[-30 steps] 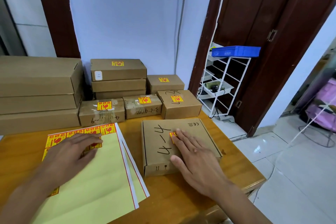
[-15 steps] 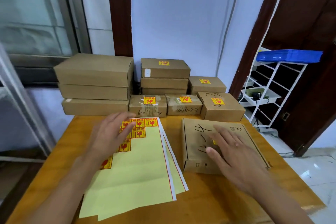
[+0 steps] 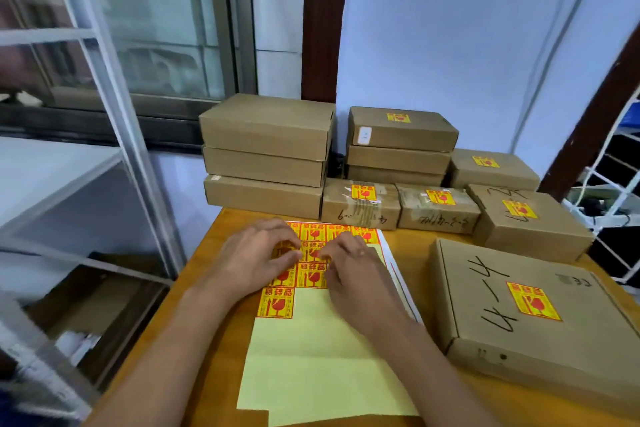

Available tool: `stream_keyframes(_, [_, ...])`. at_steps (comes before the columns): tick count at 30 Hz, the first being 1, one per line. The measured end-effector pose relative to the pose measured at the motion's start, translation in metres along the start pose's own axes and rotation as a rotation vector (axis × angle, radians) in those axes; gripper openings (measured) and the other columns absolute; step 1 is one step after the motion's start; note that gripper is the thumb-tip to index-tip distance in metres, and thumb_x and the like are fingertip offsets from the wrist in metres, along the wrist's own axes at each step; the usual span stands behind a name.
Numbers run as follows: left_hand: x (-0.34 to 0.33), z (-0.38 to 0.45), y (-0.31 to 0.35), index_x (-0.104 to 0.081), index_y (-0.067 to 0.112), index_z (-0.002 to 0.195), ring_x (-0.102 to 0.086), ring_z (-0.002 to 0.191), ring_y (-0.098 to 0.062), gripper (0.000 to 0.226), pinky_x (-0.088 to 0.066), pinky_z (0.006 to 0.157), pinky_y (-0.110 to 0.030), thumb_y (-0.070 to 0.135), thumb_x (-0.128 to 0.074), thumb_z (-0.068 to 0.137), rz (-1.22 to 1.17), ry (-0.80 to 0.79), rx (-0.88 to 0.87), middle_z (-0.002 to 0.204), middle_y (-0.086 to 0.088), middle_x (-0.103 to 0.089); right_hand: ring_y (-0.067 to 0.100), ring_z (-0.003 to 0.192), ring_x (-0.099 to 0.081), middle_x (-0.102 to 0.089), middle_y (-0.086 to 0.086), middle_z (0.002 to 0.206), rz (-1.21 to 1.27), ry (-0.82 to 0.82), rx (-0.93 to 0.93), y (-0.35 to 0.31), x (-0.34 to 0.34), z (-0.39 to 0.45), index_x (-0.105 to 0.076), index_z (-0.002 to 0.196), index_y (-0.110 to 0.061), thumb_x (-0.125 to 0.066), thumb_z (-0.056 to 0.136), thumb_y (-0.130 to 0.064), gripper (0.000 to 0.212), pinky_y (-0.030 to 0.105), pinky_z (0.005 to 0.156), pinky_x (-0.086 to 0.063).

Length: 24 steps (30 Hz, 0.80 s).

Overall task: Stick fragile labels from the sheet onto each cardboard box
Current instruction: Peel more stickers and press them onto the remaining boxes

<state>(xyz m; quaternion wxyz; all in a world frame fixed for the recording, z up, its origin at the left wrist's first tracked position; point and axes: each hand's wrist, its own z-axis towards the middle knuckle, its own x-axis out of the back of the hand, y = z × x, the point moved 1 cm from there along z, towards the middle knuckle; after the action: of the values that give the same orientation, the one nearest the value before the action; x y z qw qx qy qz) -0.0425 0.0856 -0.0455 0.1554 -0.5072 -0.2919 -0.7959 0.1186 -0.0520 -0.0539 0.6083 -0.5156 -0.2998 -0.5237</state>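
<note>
Yellow label sheet [image 3: 322, 350] lies on the table [image 3: 207, 288] under both my hands; my left hand [image 3: 256, 260] and right hand [image 3: 360, 277] pinch narrowly at one label [image 3: 313, 253]. Labelled flat box [image 3: 533, 319] sits at three o'clock.

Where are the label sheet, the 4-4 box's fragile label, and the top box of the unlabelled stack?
label sheet [image 3: 322, 357]: head view, bare yellow backing.
4-4 box's fragile label [image 3: 532, 301]: head view, middle of the sticker.
top box of the unlabelled stack [image 3: 266, 120]: head view, its lid.
</note>
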Motion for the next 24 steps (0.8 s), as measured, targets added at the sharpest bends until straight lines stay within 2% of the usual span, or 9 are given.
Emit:
stream_keyframes(2, [-0.003, 0.005, 0.005, -0.066, 0.04, 0.114, -0.051, 0.113, -0.005, 0.03, -0.05, 0.09, -0.036, 0.058, -0.057, 0.092, 0.04, 0.001, -0.015, 0.117, 0.021, -0.058, 0.02, 0.121, -0.048, -0.051, -0.004, 0.13, -0.014, 0.035, -0.017, 0.004, 0.0, -0.006, -0.062, 0.125, -0.026, -0.047, 0.1, -0.027, 0.029, 0.039, 0.099, -0.048])
stream_keyframes(5, [-0.005, 0.009, 0.014, -0.06, 0.043, 0.122, -0.048, 0.118, -0.003, 0.042, -0.043, 0.102, -0.035, 0.067, -0.043, 0.091, 0.071, -0.019, -0.025, 0.122, 0.021, -0.054, 0.019, 0.134, -0.041, -0.048, -0.003, 0.141, -0.02, -0.035, -0.025, 0.006, 0.0, -0.014, -0.054, 0.131, -0.031, -0.044, 0.101, -0.035, 0.032, 0.037, 0.106, -0.04])
stream_keyframes(9, [-0.009, 0.008, 0.029, -0.051, 0.045, 0.133, -0.044, 0.127, -0.001, 0.06, -0.038, 0.107, -0.035, 0.074, -0.026, 0.087, 0.062, -0.091, -0.068, 0.136, 0.025, -0.049, 0.016, 0.13, -0.044, -0.05, -0.007, 0.137, 0.044, -0.045, -0.066, 0.012, 0.011, -0.009, -0.051, 0.136, -0.033, -0.044, 0.107, -0.035, 0.031, 0.036, 0.107, -0.036])
stream_keyframes(12, [-0.017, 0.009, 0.042, -0.042, 0.044, 0.145, -0.034, 0.139, -0.002, 0.059, -0.031, 0.116, -0.036, 0.071, -0.04, 0.092, 0.094, -0.155, -0.104, 0.151, 0.025, -0.039, 0.019, 0.141, -0.038, -0.044, -0.003, 0.149, -0.023, -0.014, -0.116, 0.018, 0.013, -0.008, -0.045, 0.146, -0.029, -0.048, 0.105, -0.022, 0.042, 0.037, 0.114, -0.035])
stream_keyframes(14, [-0.019, 0.011, 0.043, -0.04, 0.046, 0.147, -0.028, 0.143, -0.001, 0.058, -0.024, 0.121, -0.04, 0.067, -0.047, 0.094, 0.093, -0.188, -0.104, 0.154, 0.027, -0.034, 0.021, 0.151, -0.027, -0.036, 0.0, 0.16, -0.07, -0.04, -0.142, 0.019, 0.012, -0.01, -0.039, 0.152, -0.025, -0.046, 0.106, -0.022, 0.047, 0.039, 0.122, -0.027])
stream_keyframes(16, [-0.015, 0.011, 0.037, -0.044, 0.047, 0.145, -0.025, 0.143, 0.002, 0.053, -0.022, 0.121, -0.039, 0.062, -0.052, 0.094, 0.075, -0.19, -0.105, 0.152, 0.03, -0.036, 0.019, 0.149, -0.03, -0.043, -0.002, 0.156, -0.068, -0.034, -0.162, 0.019, 0.013, -0.01, -0.04, 0.15, -0.025, -0.042, 0.107, -0.027, 0.043, 0.038, 0.123, -0.023])
stream_keyframes(18, [-0.011, 0.009, 0.029, -0.049, 0.048, 0.139, -0.024, 0.142, 0.004, 0.049, -0.023, 0.121, -0.039, 0.057, -0.056, 0.092, 0.056, -0.176, -0.101, 0.148, 0.032, -0.04, 0.017, 0.137, -0.042, -0.054, -0.005, 0.142, -0.045, 0.015, -0.169, 0.018, 0.015, -0.009, -0.045, 0.143, -0.027, -0.043, 0.105, -0.033, 0.038, 0.036, 0.118, -0.028])
stream_keyframes(20, [-0.01, 0.007, 0.027, -0.051, 0.048, 0.136, -0.028, 0.139, 0.004, 0.047, -0.026, 0.118, -0.038, 0.06, -0.055, 0.09, 0.059, -0.152, -0.099, 0.144, 0.031, -0.042, 0.019, 0.132, -0.044, -0.055, -0.004, 0.135, -0.042, 0.046, -0.165, 0.018, 0.015, -0.008, -0.047, 0.139, -0.027, -0.046, 0.104, -0.038, 0.036, 0.037, 0.112, -0.032])
stream_keyframes(24, [-0.019, 0.006, 0.038, -0.041, 0.047, 0.144, -0.033, 0.137, 0.0, 0.055, -0.028, 0.111, -0.029, 0.068, -0.046, 0.094, 0.063, -0.127, -0.13, 0.148, 0.027, -0.038, 0.025, 0.145, -0.035, -0.047, 0.0, 0.15, -0.086, -0.015, -0.123, 0.022, 0.005, -0.009, -0.048, 0.144, -0.026, -0.041, 0.107, -0.045, 0.043, 0.044, 0.121, -0.027])
